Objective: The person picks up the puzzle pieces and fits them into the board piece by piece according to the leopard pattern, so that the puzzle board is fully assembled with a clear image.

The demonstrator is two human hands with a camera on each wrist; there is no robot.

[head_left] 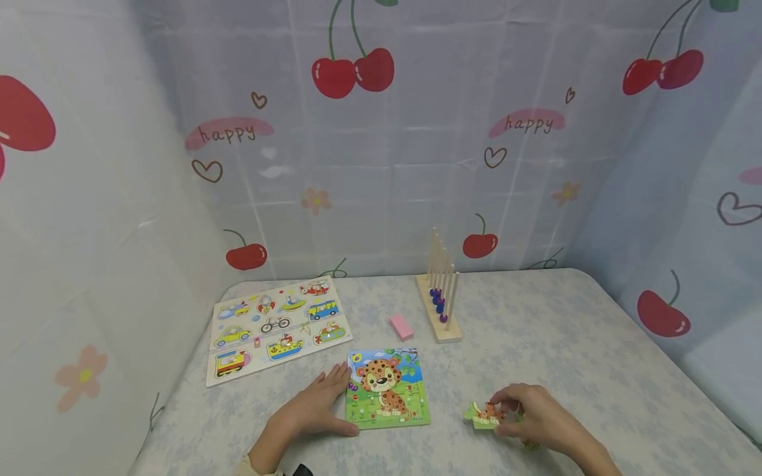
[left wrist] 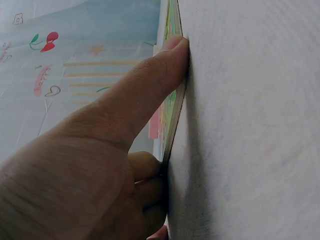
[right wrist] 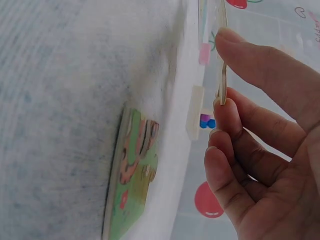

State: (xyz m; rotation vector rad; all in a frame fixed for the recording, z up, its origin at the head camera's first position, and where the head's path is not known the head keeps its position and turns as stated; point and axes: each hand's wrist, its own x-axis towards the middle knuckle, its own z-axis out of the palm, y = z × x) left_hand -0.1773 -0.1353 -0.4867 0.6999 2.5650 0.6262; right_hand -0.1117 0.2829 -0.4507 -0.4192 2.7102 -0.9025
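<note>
A square leopard jigsaw puzzle (head_left: 388, 390) lies flat on the table, its picture facing up. My left hand (head_left: 317, 404) rests along its left side, fingers at the edge and thumb by the lower left corner. In the left wrist view, that thumb (left wrist: 150, 75) stretches along the thin edge of the puzzle board (left wrist: 172, 112). To the right of the board, my right hand (head_left: 536, 418) pinches a spotted puzzle piece (head_left: 487, 414) between thumb and fingertips, raised over the table and seen edge-on as a thin piece (right wrist: 223, 82). Below it lies another green-and-orange piece (right wrist: 131, 180), mostly covered by the hand in the head view.
A vehicle puzzle board (head_left: 262, 360) lies at the back left. Behind the leopard puzzle is a pink block (head_left: 401, 326). Further back stands a wooden peg rack (head_left: 448, 330) with blue and purple beads low on its pegs. Printed curtains (head_left: 411, 172) enclose the table.
</note>
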